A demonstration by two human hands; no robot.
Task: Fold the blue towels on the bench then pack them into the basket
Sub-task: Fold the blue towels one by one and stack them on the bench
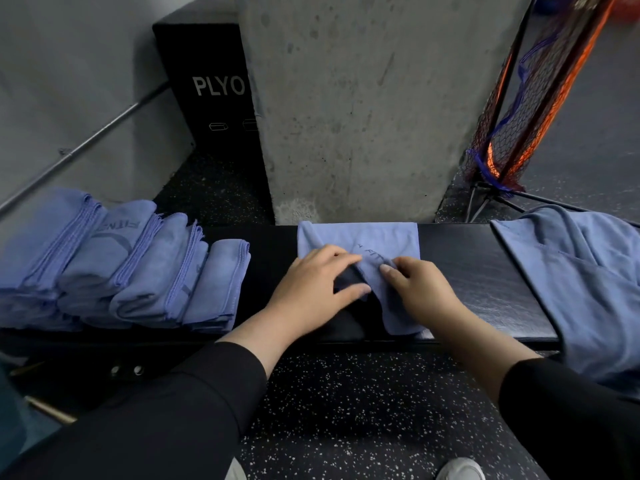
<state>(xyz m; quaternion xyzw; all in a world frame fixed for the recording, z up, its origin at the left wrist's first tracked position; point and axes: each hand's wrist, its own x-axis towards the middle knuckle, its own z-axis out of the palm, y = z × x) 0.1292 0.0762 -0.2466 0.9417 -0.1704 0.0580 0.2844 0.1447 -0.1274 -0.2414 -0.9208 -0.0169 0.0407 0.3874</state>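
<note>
Down at the bottom edge I've got one pale shoe toe point(460, 469) on the black speckled rubber floor point(346, 410), and two black sleeves, one per arm. Across the middle runs the long black padded bench point(485, 278). On its far left sits the row of folded blue towels point(114, 265); I count four or five leaning bundles, the edges blur together. On the right end, one unfolded blue towel heap point(585, 282) drapes over the bench and hangs down. Centre bench, one blue towel with dark lettering point(381, 237) lies partly folded, its near corner hanging off the front edge. My left hand point(311, 289) rests on it, fingers spread and mostly straight. My right hand point(415, 289) pinches a fold of the same towel between curled fingers.
</note>
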